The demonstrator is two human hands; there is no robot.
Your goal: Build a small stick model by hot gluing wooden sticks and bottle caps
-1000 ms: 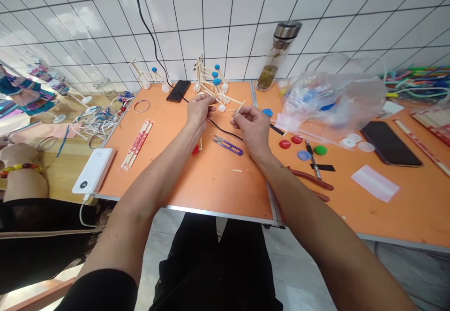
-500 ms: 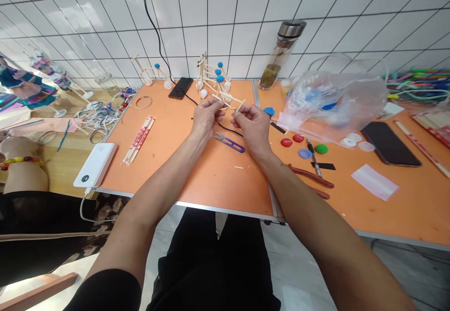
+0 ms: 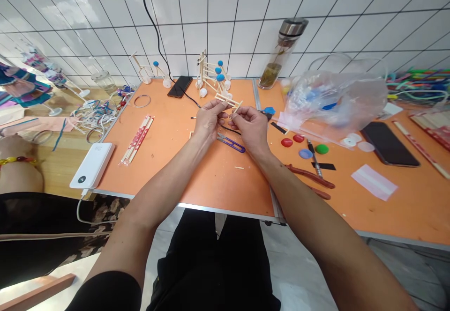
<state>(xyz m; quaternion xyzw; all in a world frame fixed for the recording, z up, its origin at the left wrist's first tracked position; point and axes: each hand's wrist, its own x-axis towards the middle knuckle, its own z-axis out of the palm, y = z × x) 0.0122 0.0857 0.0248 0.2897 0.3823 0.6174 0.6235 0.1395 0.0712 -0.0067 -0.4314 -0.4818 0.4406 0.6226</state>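
We note the left hand [image 3: 210,121] and right hand [image 3: 248,126] close together, fingers pinching a small frame of wooden sticks [image 3: 228,100], its long axis crosswise, right end nearer the right hand, above the orange tabletop [image 3: 168,170].

Wall behind the work area: glossy white rectangular tiles [image 3: 225,20] with black grout lines; pale glare on the tiles at upper left [image 3: 45,25]. A black cable [image 3: 149,20] runs down the wall. Two orange-topped tables stand side by side, the nearer with an aluminium edge strip [image 3: 225,205], the other [image 3: 397,219] to the right. Light wooden table [image 3: 59,161] at left. Floor: pale grey tile [image 3: 298,264]. Lighting bright and even.
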